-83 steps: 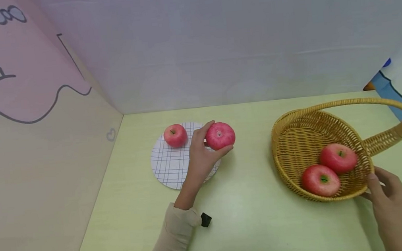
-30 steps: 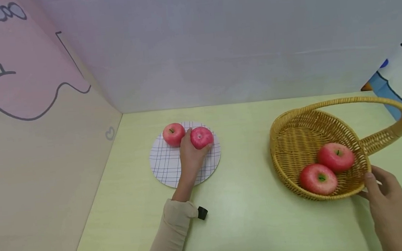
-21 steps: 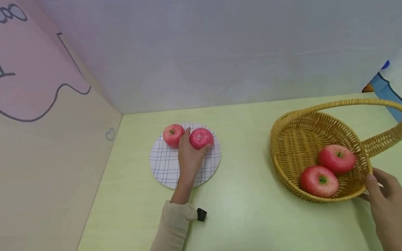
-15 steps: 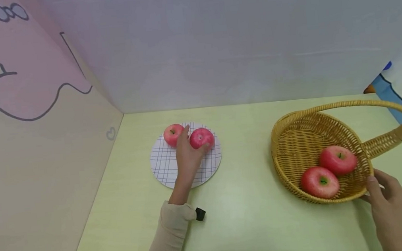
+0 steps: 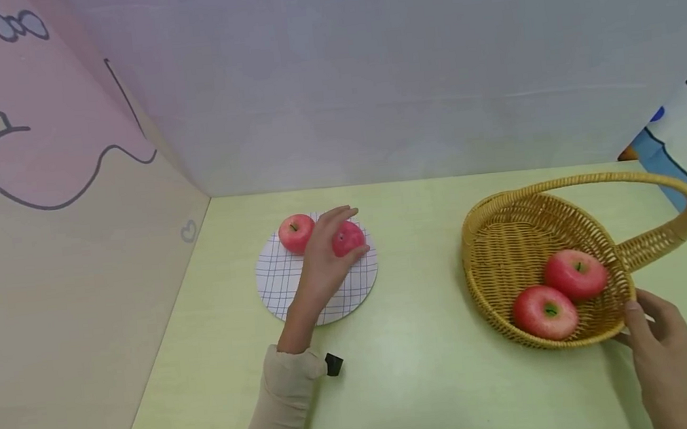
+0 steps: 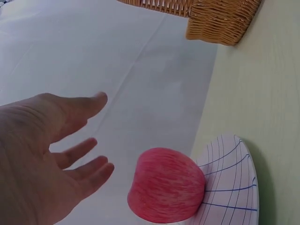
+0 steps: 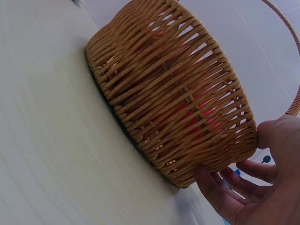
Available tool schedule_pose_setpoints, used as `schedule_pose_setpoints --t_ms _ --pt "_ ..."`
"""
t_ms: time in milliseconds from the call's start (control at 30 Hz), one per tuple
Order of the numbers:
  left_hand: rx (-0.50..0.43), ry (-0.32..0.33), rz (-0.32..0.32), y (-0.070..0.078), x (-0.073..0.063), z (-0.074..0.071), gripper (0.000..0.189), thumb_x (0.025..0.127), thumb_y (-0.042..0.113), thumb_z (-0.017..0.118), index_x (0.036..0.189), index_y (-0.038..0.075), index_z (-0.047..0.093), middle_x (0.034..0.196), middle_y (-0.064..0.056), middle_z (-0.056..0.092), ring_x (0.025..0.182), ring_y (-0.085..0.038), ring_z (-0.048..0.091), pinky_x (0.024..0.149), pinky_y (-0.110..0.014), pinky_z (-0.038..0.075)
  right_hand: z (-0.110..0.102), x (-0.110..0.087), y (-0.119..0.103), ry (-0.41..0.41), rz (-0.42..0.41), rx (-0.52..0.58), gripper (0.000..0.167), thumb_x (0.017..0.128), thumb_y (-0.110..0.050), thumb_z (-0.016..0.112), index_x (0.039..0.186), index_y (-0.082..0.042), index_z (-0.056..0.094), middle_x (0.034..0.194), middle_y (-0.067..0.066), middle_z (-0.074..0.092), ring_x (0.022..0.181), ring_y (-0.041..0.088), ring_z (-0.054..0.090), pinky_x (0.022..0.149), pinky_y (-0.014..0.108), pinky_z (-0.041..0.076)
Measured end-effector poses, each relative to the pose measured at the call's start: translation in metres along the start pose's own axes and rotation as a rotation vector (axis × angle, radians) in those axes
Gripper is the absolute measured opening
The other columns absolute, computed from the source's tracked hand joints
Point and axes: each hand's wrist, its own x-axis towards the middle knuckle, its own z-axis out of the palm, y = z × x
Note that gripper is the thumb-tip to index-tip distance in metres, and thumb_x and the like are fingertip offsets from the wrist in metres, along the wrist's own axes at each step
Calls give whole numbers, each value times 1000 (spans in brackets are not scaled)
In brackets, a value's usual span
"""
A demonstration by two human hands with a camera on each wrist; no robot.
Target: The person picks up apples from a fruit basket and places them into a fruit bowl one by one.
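My left hand point(image 5: 321, 256) hovers over the plate with its fingers and thumb spread. A red apple point(image 5: 349, 238) sits beneath it on the round white plate point(image 5: 281, 285) with blue grid lines. In the left wrist view a gap separates the fingertips from that apple point(image 6: 166, 185). A second apple point(image 5: 297, 233) lies at the plate's back left. On the right, my right hand point(image 5: 664, 346) grips the rim of a wicker basket point(image 5: 496, 245), thumb on the edge and fingers under the side. Two apples, one in front point(image 5: 545, 313) and one behind point(image 5: 575, 274), rest inside it.
The basket's tall arched handle point(image 5: 598, 178) leans out to the right. A pale green table point(image 5: 431, 370) carries everything, with a grey-white wall point(image 5: 369, 89) behind it and a cartoon-printed panel point(image 5: 67, 279) on the left.
My left hand brought the apple from the plate's right edge onto the plate, beside the other one, let go of it and rose off it. The right hand stays on the basket.
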Motion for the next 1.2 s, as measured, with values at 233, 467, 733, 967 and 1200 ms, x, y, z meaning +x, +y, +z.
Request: schedule_pose_setpoints --t_ms 233,467,733,967,1200 --pt "-91 -192 156 -1 3 0 61 90 14 82 145 28 61 151 8 55 143 -13 48 109 -47 55 -1 -2 1 -17 -31 87 43 106 -24 60 148 -16 56 130 -15 57 95 -8 60 63 7 53" --pt "-233 -421 306 6 8 3 59 88 9 84 142 17 62 146 1 61 139 -14 52 110 -42 53 0 -3 -1 -26 -43 142 37 106 -18 60 143 -15 59 122 -16 59 94 -7 62 63 7 54" --pt "-219 -647 394 25 9 21 56 89 17 84 140 18 62 144 3 61 135 -9 56 110 -30 51 0 -4 -1 -12 -38 89 42 107 -22 59 148 -15 56 126 -17 57 95 -8 60 64 6 53" --pt "-161 -840 405 48 4 42 66 91 21 83 151 16 54 153 5 55 143 -5 48 117 -23 42 0 -2 0 1 -27 84 41 107 -23 59 147 -17 57 132 -16 57 96 -8 59 63 5 53" --pt "-82 -981 448 67 2 65 74 93 27 80 158 16 45 163 5 46 154 -2 34 125 -18 27 1 0 1 11 -15 23 45 108 -27 57 151 -17 53 128 -17 55 98 -7 56 64 4 52"
